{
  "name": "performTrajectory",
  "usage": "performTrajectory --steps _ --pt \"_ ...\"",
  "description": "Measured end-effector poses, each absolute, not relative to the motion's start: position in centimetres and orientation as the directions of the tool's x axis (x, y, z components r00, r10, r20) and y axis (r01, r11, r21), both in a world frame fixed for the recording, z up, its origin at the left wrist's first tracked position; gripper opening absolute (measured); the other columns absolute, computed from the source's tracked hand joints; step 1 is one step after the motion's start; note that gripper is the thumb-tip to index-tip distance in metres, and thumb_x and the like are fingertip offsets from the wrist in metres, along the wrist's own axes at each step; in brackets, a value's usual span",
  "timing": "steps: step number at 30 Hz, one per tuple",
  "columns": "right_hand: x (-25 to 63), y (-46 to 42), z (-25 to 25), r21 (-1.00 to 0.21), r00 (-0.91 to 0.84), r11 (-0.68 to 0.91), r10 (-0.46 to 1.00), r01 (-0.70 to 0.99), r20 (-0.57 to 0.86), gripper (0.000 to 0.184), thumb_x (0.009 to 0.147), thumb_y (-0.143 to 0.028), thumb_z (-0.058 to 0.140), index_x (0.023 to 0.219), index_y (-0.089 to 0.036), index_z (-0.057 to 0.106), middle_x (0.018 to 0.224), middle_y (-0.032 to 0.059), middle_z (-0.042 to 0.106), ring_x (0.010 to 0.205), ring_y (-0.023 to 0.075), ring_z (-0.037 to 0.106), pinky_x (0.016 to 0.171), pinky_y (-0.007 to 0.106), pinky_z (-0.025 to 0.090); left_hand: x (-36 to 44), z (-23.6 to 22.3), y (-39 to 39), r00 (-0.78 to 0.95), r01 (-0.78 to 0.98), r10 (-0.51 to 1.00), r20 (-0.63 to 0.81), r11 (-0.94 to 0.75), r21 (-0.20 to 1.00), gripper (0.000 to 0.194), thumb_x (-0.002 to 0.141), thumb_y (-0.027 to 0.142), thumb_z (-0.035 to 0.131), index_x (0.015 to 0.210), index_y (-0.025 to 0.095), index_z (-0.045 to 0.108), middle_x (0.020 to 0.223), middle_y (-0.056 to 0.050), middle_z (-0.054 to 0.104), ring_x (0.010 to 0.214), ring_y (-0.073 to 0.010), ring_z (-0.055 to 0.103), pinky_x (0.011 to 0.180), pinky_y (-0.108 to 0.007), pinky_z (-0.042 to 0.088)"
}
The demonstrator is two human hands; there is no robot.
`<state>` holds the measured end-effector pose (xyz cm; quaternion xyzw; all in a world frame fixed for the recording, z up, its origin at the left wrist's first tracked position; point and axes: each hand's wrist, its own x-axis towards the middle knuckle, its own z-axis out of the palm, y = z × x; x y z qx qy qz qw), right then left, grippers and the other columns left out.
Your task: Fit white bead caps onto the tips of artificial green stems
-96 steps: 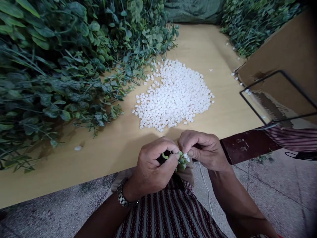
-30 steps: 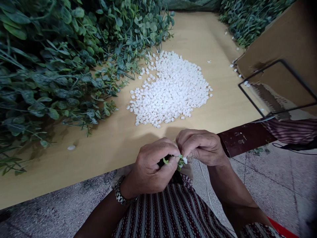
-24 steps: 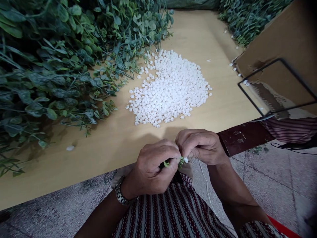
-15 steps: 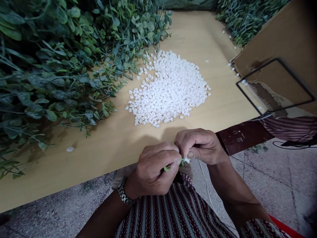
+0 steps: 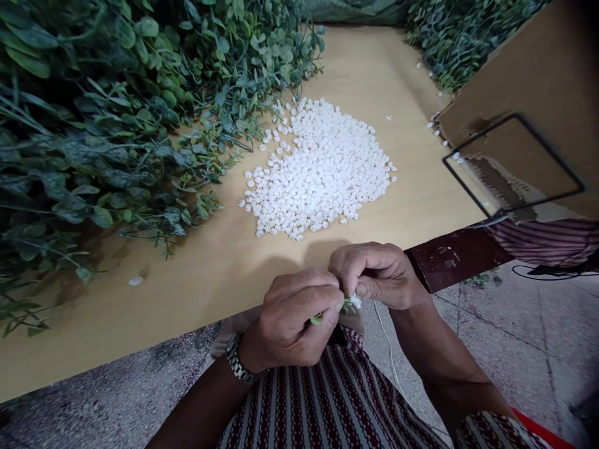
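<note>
The desk (image 5: 196, 287) carries leafy greenery (image 5: 93, 143) and an open heap of white pieces (image 5: 322, 168). Past its near edge, the left hand (image 5: 299, 318) and right hand (image 5: 381, 277) have fingers pinched narrow around a small green-and-white sprig (image 5: 352, 303).

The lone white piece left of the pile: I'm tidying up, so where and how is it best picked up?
Probably pinch opposite edges of its rim, coming down from above and the person's side. The lone white piece looks roundish and lies low on the table; leafy stems crowd behind it, while its near side is bare.
</note>
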<state>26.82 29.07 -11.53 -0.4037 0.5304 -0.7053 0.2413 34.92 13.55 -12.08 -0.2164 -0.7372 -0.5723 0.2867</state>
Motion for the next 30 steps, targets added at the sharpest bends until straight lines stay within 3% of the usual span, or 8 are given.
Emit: performTrajectory --steps 17,30 --pt "26.8 29.0 -11.4 -0.956 -0.562 -0.293 -0.786 -0.025 0.256 0.009 0.083 -0.019 0.062 0.077 -0.013 0.064 0.068 0.0001 0.055 0.061 0.0082 0.051 0.056 0.023 0.042 35.0 -12.0 13.7 -0.738 0.636 -0.025 0.674 0.307 0.708 0.022 0.073 -0.001 0.061 0.084 0.017 0.059 0.075 -0.006 0.067 0.066 -0.0131 0.063 0.058 -0.023 0.056" --pt "27.9 28.5 -10.8 -0.967 -0.657 -0.225 -0.713 -0.117 0.245 0.013 0.087 -0.023 0.057 0.078 -0.014 0.058 0.068 -0.0010 0.050 0.061 0.0089 0.047 0.056 0.023 0.039 34.9 -11.8 13.8 -0.763 0.603 -0.071 0.643 0.282 0.746 0.020 0.073 -0.002 0.057 0.084 0.014 0.058 0.074 -0.005 0.063 0.068 -0.0129 0.062 0.060 -0.023 0.052"
